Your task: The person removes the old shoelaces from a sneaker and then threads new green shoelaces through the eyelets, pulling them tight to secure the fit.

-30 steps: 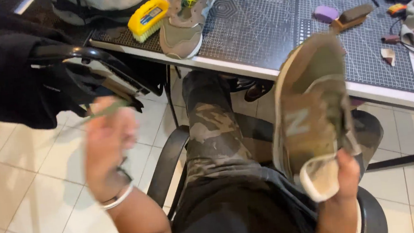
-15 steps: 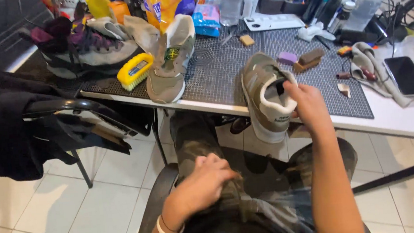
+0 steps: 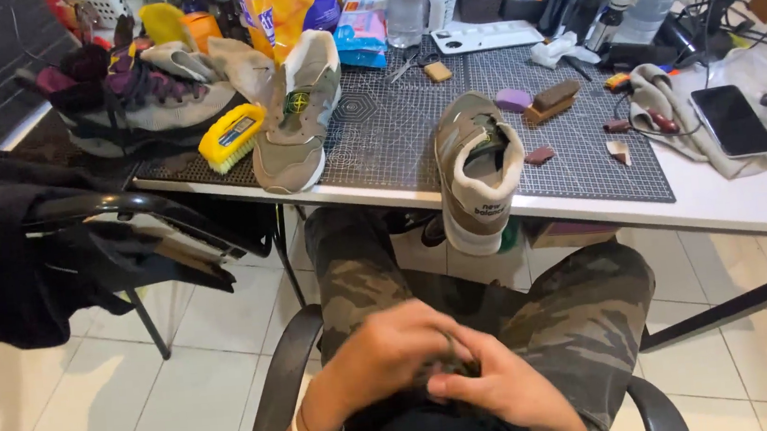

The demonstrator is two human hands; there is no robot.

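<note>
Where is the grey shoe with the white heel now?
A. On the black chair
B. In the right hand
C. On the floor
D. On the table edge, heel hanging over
D: the grey shoe rests on the table edge, its heel past it; both hands are together in the lap.

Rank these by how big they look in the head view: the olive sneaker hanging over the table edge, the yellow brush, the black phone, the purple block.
1. Olive sneaker, clearly largest.
2. Black phone and yellow brush look about alike; not ranked.
3. Purple block, smallest.
</note>
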